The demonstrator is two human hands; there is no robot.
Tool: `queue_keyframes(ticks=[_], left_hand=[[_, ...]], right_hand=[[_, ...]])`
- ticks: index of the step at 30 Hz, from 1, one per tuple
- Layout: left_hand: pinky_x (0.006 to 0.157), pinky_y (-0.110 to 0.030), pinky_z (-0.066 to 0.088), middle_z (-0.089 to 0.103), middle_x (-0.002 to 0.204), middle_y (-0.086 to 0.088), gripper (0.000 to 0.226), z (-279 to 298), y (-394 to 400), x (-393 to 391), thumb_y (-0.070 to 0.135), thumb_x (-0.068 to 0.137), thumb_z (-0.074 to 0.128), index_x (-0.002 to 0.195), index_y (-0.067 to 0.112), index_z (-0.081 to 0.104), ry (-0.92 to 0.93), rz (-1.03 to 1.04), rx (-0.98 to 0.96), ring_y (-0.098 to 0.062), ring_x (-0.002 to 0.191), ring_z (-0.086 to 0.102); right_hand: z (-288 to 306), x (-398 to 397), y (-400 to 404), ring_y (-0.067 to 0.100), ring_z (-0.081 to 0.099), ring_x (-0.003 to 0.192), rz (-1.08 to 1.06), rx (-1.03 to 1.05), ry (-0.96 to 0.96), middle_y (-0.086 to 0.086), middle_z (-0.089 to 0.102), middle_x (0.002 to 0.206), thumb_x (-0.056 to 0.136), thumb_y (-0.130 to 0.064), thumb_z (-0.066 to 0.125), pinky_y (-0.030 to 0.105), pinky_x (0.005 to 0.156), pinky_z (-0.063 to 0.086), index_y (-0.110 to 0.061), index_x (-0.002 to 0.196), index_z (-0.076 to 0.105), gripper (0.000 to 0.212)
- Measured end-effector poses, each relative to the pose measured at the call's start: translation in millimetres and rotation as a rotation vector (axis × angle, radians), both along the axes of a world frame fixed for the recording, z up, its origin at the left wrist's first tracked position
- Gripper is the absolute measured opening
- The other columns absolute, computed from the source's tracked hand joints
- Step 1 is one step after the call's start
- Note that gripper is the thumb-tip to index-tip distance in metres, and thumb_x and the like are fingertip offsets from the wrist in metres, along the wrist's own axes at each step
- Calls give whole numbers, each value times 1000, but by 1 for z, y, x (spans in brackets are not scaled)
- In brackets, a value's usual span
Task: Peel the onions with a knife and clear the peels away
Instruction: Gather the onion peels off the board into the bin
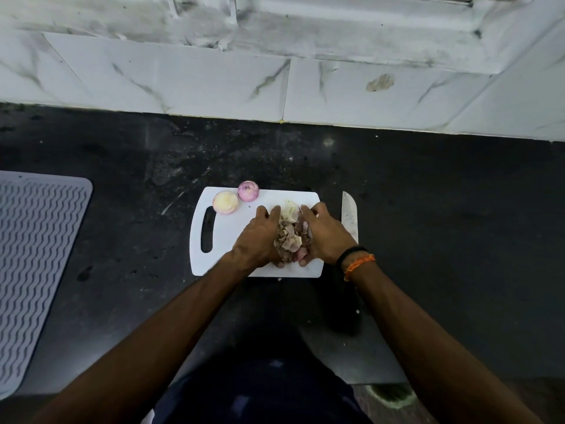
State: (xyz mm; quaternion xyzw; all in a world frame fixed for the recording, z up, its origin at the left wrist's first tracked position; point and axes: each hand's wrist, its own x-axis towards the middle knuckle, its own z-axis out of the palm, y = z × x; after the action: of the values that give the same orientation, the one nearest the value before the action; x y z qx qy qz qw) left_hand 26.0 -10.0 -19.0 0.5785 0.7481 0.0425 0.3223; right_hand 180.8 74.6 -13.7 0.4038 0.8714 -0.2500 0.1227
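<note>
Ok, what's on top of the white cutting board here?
On the cutting board: two peeled onions, yellowish and purple, at its far left corner, and a peel pile cupped between left hand and right hand. The board beneath hands and pile is hidden.

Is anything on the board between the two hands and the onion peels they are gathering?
Nothing visible. The left hand and right hand press directly against either side of the peel pile on the white cutting board. Both peeled onions sit at its far left corner; the knife lies off its right edge.
</note>
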Motion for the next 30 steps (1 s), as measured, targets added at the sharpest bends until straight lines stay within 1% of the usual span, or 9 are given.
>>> queue_keyframes(ticks=[2, 7, 12, 17, 20, 22, 24, 27, 30], left_hand=[[103, -44, 46, 35, 147, -19, 130, 1, 2, -1, 36, 58, 96, 156, 9, 15, 15, -17, -17, -38, 128, 47], [113, -47, 38, 12, 161, -23, 139, 8, 5, -8, 35, 60, 96, 160, 14, 2, 6, -1, -143, -40, 145, 33], [113, -40, 34, 31, 156, -20, 122, 2, 9, -6, 37, 69, 91, 158, 11, 13, -35, -1, -88, -34, 143, 33], [103, -38, 43, 45, 144, -11, 100, -7, 16, -4, 43, 68, 88, 149, 16, 34, -35, 14, -46, -30, 124, 50], [101, -44, 48, 42, 142, -12, 112, -1, 12, -6, 41, 59, 94, 149, 17, 31, 17, -2, -66, -33, 125, 51], [106, -49, 45, 32, 150, -17, 130, 2, 11, -8, 37, 56, 97, 156, 16, 18, 26, 6, -110, -36, 134, 45], [110, -48, 40, 24, 156, -20, 135, 3, 10, -9, 36, 58, 96, 159, 14, 8, 27, 10, -126, -36, 142, 37], [114, -44, 38, 25, 157, -20, 125, 2, 12, -10, 39, 69, 90, 159, 12, 8, 15, 1, -105, -34, 143, 36], [114, -40, 37, 31, 155, -19, 111, 2, 14, -11, 34, 77, 85, 159, 11, 14, -1, 23, -74, -32, 141, 38]], right_hand=[[-1, -2, -1, 35, 58, 117, 3, 25, 26, 13, 33, 144, 68, -26, 90, 39, 98, 49, -11, 155, 25, 109], [-2, -3, -2, 32, 56, 114, -36, 61, -90, 16, 26, 145, 63, -37, 93, 46, 95, 53, -13, 158, 11, 127], [-2, -11, -4, 33, 56, 116, -32, 46, -33, 17, 25, 147, 75, -27, 85, 41, 101, 50, -15, 157, 18, 107], [0, -11, -6, 33, 60, 109, -28, 4, 30, 12, 36, 138, 69, -31, 90, 43, 96, 52, -15, 148, 37, 96], [1, -9, -4, 32, 53, 119, -19, 58, -75, 12, 33, 142, 65, -41, 91, 45, 95, 53, -18, 154, 27, 112], [2, -8, 0, 32, 47, 123, -40, 72, -158, 13, 27, 145, 58, -47, 93, 48, 95, 52, -19, 157, 14, 130], [2, -9, 2, 33, 46, 124, -45, 58, -170, 15, 24, 146, 59, -46, 93, 48, 96, 52, -19, 158, 6, 135], [2, -18, 5, 33, 51, 119, -4, 60, -140, 17, 22, 148, 70, -38, 87, 45, 97, 51, -17, 159, 6, 123], [3, -27, 7, 34, 56, 113, 59, 75, -82, 15, 28, 143, 75, -30, 82, 42, 92, 53, -14, 156, 20, 103]])
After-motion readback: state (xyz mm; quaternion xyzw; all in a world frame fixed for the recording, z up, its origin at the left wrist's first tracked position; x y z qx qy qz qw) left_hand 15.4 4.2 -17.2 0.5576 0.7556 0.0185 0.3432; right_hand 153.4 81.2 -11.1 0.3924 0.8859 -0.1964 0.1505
